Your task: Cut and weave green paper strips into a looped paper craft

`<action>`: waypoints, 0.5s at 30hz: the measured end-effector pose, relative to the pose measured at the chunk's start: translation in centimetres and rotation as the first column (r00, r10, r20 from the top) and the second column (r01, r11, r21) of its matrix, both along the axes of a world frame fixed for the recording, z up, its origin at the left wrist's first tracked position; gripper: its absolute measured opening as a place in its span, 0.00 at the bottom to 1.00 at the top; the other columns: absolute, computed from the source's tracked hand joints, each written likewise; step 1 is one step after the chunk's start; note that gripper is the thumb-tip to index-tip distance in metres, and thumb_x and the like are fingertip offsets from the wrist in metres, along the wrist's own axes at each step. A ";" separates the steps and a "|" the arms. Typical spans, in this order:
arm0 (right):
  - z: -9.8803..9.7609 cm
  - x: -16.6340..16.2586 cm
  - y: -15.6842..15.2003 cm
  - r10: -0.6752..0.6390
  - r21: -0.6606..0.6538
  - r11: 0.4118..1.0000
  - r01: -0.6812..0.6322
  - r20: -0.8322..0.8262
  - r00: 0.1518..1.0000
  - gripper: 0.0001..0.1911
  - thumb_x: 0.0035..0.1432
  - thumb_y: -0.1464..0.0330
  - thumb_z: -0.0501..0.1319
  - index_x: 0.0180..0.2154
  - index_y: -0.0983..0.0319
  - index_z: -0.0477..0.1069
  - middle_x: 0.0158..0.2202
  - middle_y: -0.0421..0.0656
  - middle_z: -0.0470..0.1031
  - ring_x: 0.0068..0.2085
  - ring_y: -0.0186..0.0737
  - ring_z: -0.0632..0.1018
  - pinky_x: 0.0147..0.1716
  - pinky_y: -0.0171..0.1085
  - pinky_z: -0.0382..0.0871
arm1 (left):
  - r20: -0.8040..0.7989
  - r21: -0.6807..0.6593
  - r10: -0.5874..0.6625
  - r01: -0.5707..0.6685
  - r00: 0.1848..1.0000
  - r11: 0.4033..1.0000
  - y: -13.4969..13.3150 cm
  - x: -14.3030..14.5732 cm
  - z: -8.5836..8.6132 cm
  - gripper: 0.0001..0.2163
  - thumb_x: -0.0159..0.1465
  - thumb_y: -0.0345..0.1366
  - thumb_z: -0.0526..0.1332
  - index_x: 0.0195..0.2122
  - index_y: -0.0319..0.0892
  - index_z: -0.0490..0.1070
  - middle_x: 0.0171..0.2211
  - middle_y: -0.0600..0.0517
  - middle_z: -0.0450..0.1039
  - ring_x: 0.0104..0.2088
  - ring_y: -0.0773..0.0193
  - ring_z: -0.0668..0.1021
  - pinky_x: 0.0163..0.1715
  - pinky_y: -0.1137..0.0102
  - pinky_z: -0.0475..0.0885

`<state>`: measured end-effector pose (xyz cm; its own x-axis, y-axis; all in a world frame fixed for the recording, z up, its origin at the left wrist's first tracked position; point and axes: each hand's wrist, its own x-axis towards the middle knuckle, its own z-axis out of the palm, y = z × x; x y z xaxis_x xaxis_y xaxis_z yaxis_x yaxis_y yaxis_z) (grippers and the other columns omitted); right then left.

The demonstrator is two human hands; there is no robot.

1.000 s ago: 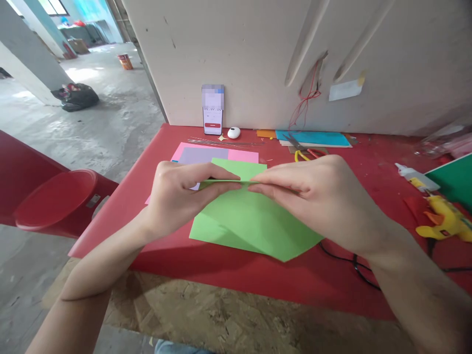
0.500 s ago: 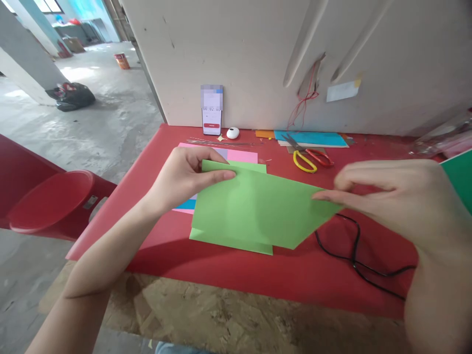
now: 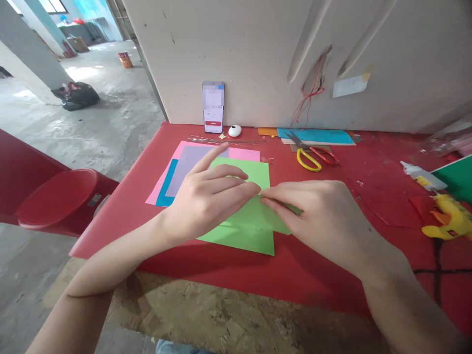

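Observation:
My left hand [image 3: 206, 199] is palm down over the papers, index finger raised and the other fingers curled toward my right hand. My right hand [image 3: 320, 211] pinches a green paper [image 3: 282, 224] between thumb and fingers, and the fingertips of both hands meet at its edge. Most of this paper is hidden by the hands. Below lies another green sheet [image 3: 243, 241], flat on the red tabletop [image 3: 313, 275]. Under and beside it are pink paper [image 3: 245, 155], lilac paper [image 3: 188, 169] and blue paper [image 3: 165, 189].
Scissors [image 3: 303, 146] lie behind my hands, near blue strips [image 3: 317, 135]. A phone [image 3: 213, 115] leans on the back panel beside a white rounded object [image 3: 235, 131] and thin wires [image 3: 206, 140]. On the right are a white bottle [image 3: 424, 177] and a yellow glue gun [image 3: 450, 216].
My hands were apart at two ends of the green paper; now they meet over it, the right having moved left. The paper's far corner has come over toward the left hand.

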<state>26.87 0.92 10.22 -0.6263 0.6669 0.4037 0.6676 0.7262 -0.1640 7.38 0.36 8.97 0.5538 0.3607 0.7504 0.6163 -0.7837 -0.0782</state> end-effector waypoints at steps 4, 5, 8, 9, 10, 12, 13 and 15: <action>-0.5 -0.3 -0.3 0.013 0.075 0.997 -0.011 -0.019 1.000 0.13 0.58 0.74 0.55 0.25 0.62 0.74 0.23 0.42 0.76 0.24 0.36 0.75 0.22 0.34 0.61 | -0.026 -0.036 -0.042 0.041 0.999 0.998 0.0 0.4 -0.6 0.03 0.62 0.29 0.57 0.33 0.38 0.70 0.28 0.51 0.77 0.29 0.67 0.78 0.42 0.67 0.75; -0.6 -0.3 -0.3 0.017 0.092 0.996 -0.014 -0.024 1.000 0.12 0.57 0.74 0.55 0.25 0.63 0.74 0.23 0.42 0.76 0.24 0.36 0.75 0.22 0.34 0.61 | -0.032 -0.052 -0.035 0.033 0.999 0.998 0.0 0.5 -0.7 0.04 0.62 0.28 0.57 0.33 0.37 0.70 0.29 0.51 0.77 0.29 0.67 0.78 0.40 0.67 0.76; -0.9 -0.2 -0.3 0.027 0.115 0.993 -0.023 -0.028 0.999 0.11 0.56 0.75 0.56 0.25 0.64 0.74 0.23 0.42 0.76 0.24 0.37 0.75 0.22 0.34 0.61 | -0.027 -0.118 -0.011 0.008 1.000 0.993 -0.2 0.6 -0.9 0.04 0.63 0.28 0.56 0.34 0.36 0.70 0.29 0.50 0.76 0.30 0.67 0.77 0.41 0.66 0.76; -0.9 -0.2 -0.3 0.029 0.112 0.993 -0.026 -0.025 0.999 0.11 0.56 0.75 0.56 0.25 0.64 0.74 0.23 0.42 0.76 0.24 0.37 0.75 0.22 0.34 0.60 | -0.019 -0.143 -0.013 0.010 1.000 0.990 -0.2 0.6 -0.9 0.04 0.63 0.28 0.56 0.33 0.36 0.69 0.28 0.51 0.76 0.30 0.67 0.77 0.43 0.66 0.75; -0.9 -0.2 -0.4 0.028 0.110 0.994 -0.026 -0.022 0.999 0.11 0.56 0.75 0.56 0.25 0.64 0.74 0.23 0.41 0.76 0.24 0.36 0.75 0.22 0.34 0.60 | -0.013 -0.168 -0.015 0.012 1.000 0.986 -0.2 0.7 -0.9 0.04 0.63 0.28 0.56 0.33 0.37 0.69 0.28 0.51 0.76 0.30 0.68 0.77 0.46 0.65 0.74; -0.9 -0.3 -0.5 0.027 0.116 0.993 -0.026 -0.009 1.000 0.12 0.56 0.76 0.56 0.24 0.63 0.73 0.22 0.41 0.76 0.24 0.35 0.75 0.22 0.34 0.59 | -0.007 -0.204 -0.019 0.018 1.000 0.979 -0.3 0.6 -0.9 0.04 0.62 0.27 0.56 0.32 0.37 0.69 0.28 0.53 0.76 0.28 0.70 0.77 0.53 0.62 0.70; -0.9 -0.3 -0.5 0.030 0.129 0.991 -0.030 0.000 1.000 0.12 0.56 0.76 0.55 0.23 0.63 0.73 0.22 0.40 0.75 0.23 0.35 0.74 0.21 0.34 0.59 | -0.003 -0.214 -0.021 0.020 1.000 0.977 -0.4 0.6 -0.8 0.04 0.61 0.26 0.57 0.32 0.37 0.69 0.27 0.53 0.76 0.28 0.70 0.77 0.55 0.60 0.68; -1.0 -0.4 -0.6 0.050 0.177 0.983 -0.052 0.016 0.999 0.13 0.55 0.76 0.55 0.22 0.64 0.73 0.20 0.40 0.74 0.21 0.35 0.72 0.20 0.35 0.58 | 0.009 -0.224 -0.022 0.023 1.000 0.974 -0.5 0.6 -0.8 0.03 0.61 0.26 0.57 0.31 0.37 0.70 0.28 0.53 0.77 0.28 0.70 0.78 0.54 0.61 0.69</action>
<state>26.51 0.37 9.23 -0.6630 0.5525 0.5052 0.6301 0.7762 -0.0220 8.02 -0.11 8.22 0.5593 0.5078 0.6552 0.5983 -0.7943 0.1049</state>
